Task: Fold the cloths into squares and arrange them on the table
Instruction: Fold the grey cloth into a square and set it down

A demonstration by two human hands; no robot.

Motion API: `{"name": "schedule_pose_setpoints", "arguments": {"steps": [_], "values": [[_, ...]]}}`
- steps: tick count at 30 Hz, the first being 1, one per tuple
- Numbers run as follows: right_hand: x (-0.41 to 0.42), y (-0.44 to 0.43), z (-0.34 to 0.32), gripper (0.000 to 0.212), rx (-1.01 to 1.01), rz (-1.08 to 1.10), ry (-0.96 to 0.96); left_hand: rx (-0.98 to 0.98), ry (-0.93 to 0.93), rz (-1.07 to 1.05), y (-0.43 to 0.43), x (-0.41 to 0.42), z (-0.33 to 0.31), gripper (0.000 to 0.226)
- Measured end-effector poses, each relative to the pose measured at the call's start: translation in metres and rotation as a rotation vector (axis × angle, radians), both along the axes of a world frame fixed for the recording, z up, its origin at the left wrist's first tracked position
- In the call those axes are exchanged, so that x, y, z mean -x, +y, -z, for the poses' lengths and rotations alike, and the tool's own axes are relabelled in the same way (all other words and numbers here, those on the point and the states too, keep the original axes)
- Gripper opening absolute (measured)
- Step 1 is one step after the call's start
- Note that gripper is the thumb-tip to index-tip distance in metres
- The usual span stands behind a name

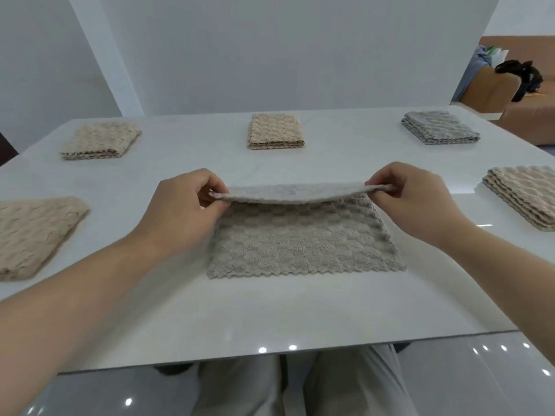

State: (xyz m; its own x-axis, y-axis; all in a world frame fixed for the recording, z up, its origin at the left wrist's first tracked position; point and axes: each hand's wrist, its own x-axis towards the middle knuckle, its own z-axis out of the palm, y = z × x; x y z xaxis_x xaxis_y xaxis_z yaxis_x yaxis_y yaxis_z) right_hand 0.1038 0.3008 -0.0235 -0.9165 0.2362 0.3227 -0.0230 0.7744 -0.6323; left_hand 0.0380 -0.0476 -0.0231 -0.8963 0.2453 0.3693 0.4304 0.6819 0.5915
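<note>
At the centre of the frame a grey cloth (303, 238) lies on the white table (270, 310) (five folded cloths ring it), its far edge lifted, pinched at the corners by left hand (183, 202) and right hand (411, 193).

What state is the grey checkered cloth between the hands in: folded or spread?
Mid-fold. The grey checkered cloth lies flat at its near edge; the left hand and right hand pinch its far corners, raised.
</note>
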Motion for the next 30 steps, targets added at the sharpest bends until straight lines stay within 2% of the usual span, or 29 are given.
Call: {"name": "schedule_pose_setpoints", "arguments": {"steps": [8,15,23,30], "values": [[-0.058,-0.016,0.012,0.028,-0.063,-0.083,-0.004,0.028,0.000,0.036,-0.012,-0.046,0.013,0.024],[-0.074,-0.016,0.022,0.026,-0.018,-0.082,-0.031,0.137,0.018,0.111,-0.021,-0.060,0.025,0.026],[-0.081,-0.014,0.030,0.029,-0.154,-0.172,-0.001,0.169,0.033,0.158,-0.025,-0.066,0.033,0.032],[-0.080,-0.013,0.038,0.026,-0.208,-0.194,0.040,0.185,0.060,0.179,-0.025,-0.069,0.034,0.016]]}}
